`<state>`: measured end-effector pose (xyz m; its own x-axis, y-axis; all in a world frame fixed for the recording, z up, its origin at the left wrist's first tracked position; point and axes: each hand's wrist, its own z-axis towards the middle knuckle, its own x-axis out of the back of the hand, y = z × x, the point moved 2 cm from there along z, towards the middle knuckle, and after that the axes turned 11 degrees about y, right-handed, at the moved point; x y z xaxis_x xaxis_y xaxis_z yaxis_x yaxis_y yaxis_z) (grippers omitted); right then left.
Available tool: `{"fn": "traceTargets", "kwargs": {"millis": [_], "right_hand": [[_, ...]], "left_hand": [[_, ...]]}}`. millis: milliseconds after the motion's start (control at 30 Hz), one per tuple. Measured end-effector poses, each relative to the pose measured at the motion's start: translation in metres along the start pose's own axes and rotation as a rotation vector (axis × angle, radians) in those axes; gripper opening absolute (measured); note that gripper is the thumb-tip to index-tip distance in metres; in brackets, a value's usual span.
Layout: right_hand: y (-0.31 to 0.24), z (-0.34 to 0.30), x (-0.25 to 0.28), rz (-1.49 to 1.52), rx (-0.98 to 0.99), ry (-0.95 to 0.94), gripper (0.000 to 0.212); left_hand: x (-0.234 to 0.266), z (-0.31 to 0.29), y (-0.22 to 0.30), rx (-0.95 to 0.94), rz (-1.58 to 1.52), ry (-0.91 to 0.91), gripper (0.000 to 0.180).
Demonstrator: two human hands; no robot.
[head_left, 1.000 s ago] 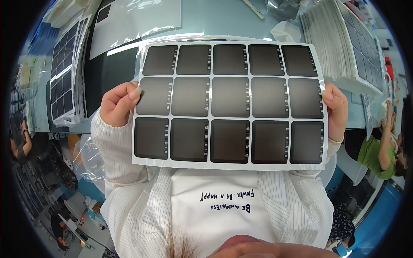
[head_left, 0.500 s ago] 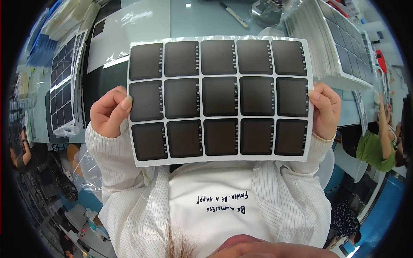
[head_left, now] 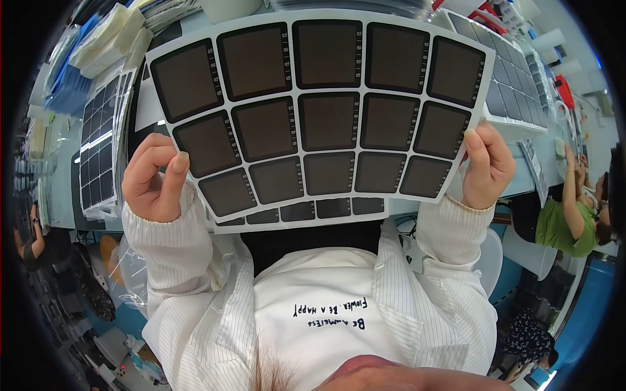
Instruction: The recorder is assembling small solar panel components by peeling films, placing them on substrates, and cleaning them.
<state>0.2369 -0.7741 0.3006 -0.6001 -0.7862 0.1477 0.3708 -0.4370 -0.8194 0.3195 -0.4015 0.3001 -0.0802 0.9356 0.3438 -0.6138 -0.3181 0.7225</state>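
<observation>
A white sheet with rows of dark, rounded square panels [head_left: 329, 127] is held up in front of me, bowed and tilted. My left hand [head_left: 155, 176] pinches its left edge between thumb and fingers. On the opposite edge my right hand [head_left: 488, 166] has a similar pinch, the thumb on the near face. Below the held sheet's lower edge, part of another sheet with the same panels [head_left: 298, 212] shows; most of it is hidden behind the first. Whether the two sheets touch I cannot tell.
A stack of similar panel sheets [head_left: 98, 150] lies on the table at the left, and another stack [head_left: 505, 72] stands at the back right. Blue and white packets [head_left: 68, 85] are piled at the far left. A person in green [head_left: 567, 225] is at the right.
The sheet has moved up and away from my body, and its face now curves and tilts. A second sheet has come into view beneath it. Both hands keep their pinch.
</observation>
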Motion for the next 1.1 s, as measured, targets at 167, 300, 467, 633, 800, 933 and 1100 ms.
{"fn": "traceTargets", "kwargs": {"millis": [167, 300, 467, 633, 800, 933, 1100], "right_hand": [[-0.009, 0.011, 0.005, 0.000, 0.027, 0.022, 0.009], [-0.011, 0.023, 0.015, 0.022, 0.080, 0.090, 0.007], [-0.018, 0.033, 0.030, 0.004, 0.109, 0.179, 0.008], [-0.022, 0.037, 0.042, -0.026, 0.112, 0.229, 0.008], [-0.022, 0.040, 0.061, -0.064, 0.106, 0.260, 0.010], [-0.021, 0.048, 0.073, -0.126, 0.086, 0.363, 0.011], [0.006, 0.075, 0.104, -0.219, -0.021, 0.343, 0.014]], "left_hand": [[-0.003, 0.014, 0.010, -0.038, -0.015, 0.027, 0.012], [-0.005, 0.027, 0.017, -0.101, -0.039, 0.054, 0.011], [-0.013, 0.043, 0.030, -0.147, -0.055, 0.062, 0.009], [-0.027, 0.054, 0.038, -0.222, -0.053, 0.029, 0.010], [-0.050, 0.066, 0.046, -0.265, -0.078, 0.005, 0.012], [-0.075, 0.078, 0.046, -0.240, -0.146, -0.052, 0.012], [-0.133, 0.097, 0.048, -0.088, -0.139, -0.123, 0.020]]}}
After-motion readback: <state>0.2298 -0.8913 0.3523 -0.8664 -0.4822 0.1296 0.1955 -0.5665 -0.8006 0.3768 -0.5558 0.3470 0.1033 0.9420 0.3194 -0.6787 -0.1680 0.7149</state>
